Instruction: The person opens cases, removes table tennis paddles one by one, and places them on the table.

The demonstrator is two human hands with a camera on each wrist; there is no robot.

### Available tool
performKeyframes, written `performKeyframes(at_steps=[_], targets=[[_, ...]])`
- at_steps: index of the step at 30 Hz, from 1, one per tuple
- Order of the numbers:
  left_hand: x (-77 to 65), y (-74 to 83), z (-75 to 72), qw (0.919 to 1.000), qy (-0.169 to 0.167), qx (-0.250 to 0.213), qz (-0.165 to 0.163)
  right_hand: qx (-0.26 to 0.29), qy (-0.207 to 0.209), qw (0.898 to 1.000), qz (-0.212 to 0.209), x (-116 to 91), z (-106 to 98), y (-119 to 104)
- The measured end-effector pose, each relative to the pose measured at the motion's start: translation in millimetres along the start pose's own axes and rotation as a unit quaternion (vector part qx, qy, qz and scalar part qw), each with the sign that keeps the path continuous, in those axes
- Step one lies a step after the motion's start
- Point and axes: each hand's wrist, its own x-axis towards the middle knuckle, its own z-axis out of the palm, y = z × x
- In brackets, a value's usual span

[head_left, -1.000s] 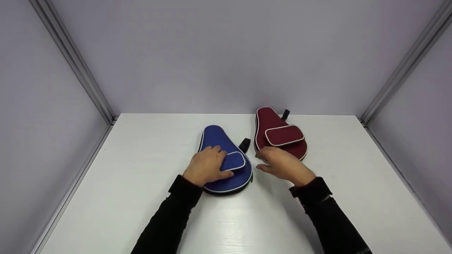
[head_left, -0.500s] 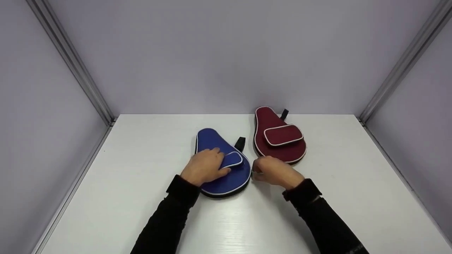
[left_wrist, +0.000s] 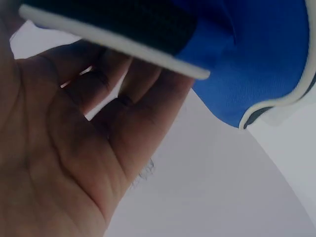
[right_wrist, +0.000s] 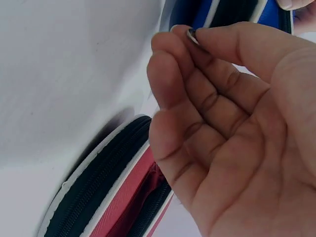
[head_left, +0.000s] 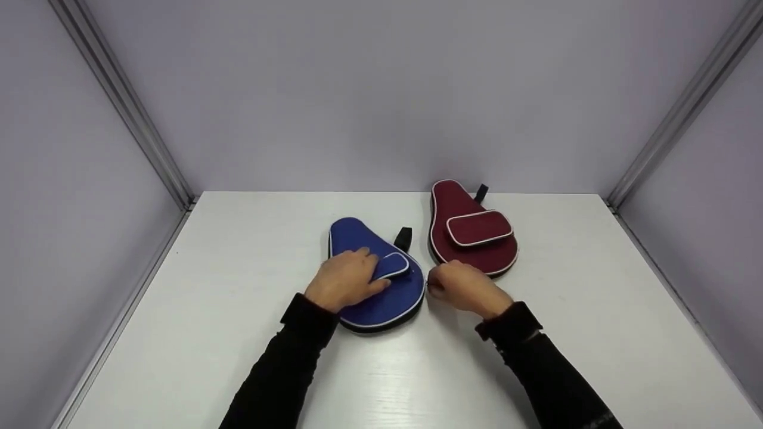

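Pinching so tiny a tab [right_wrist: 192,37], my right hand [head_left: 468,289] risked slipping.
My left hand [head_left: 346,279] gripped the blue case [head_left: 382,311], before the table [head_left: 250,262]'s back edge.

Blue case [head_left: 402,301], fabric, paddle-shaped. Lies flat on the white table [head_left: 250,268], pocket face up, narrow end pointing away from me, slightly left; broad rounded end nearest. White piping round the rim; black side wall visible along the near edge. Raised pocket [head_left: 393,266], same blue, white-piped, partly hidden under my left hand [head_left: 346,280]. Black strap [head_left: 403,239] sticks out at the far right flank. Right edge meets my right fingertips [head_left: 434,280]; detail there too small to tell.
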Motion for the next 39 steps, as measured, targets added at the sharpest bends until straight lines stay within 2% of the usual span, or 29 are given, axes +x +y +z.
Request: performKeyframes(at_steps=[7, 14, 18, 19, 20, 25, 26, 29, 32, 35, 39], targets=[[8.4, 0.0, 11.5, 0.9979, 0.035, 0.044, -0.031, -0.04, 0.021, 0.999, -0.002, -2, 2, -7], [13.4, -1.8, 18.3, 0.9929, 0.068, 0.071, -0.067, -0.07, 0.024, 0.996, -0.051, -6, 8, -27], [12.1, 1.8, 21.0, 0.99, 0.086, 0.068, -0.089, -0.052, -0.006, 0.996, -0.073, -7, 14, -46], [14.2, 0.4, 27.4, 0.9879, 0.103, 0.073, -0.09, -0.046, -0.01, 0.996, -0.081, -7, 16, -49], [13.7, 2.9, 27.7, 0.9872, 0.108, 0.069, -0.094, -0.042, -0.011, 0.996, -0.084, -7, 17, -52], [13.3, 14.0, 27.8, 0.9855, 0.112, 0.04, -0.121, -0.052, 0.032, 0.995, -0.075, -8, 21, -55], [11.1, 18.9, 21.7, 0.9864, 0.101, 0.026, -0.128, -0.057, 0.042, 0.995, -0.067, -8, 21, -53], [12.0, 21.0, 21.2, 0.9864, 0.112, 0.013, -0.119, -0.066, 0.06, 0.995, -0.044, -6, 21, -46], [10.5, 20.5, 20.2, 0.9864, 0.136, 0.012, -0.091, -0.068, 0.069, 0.995, -0.024, -4, 20, -38], [7.2, 17.5, 18.5, 0.9875, 0.146, 0.012, -0.06, -0.065, 0.085, 0.994, -0.011, -2, 19, -30], [5.8, 9.4, 13.1, 0.9937, 0.104, -0.031, -0.025, -0.061, 0.103, 0.993, 0.011, 0, 17, -21]])
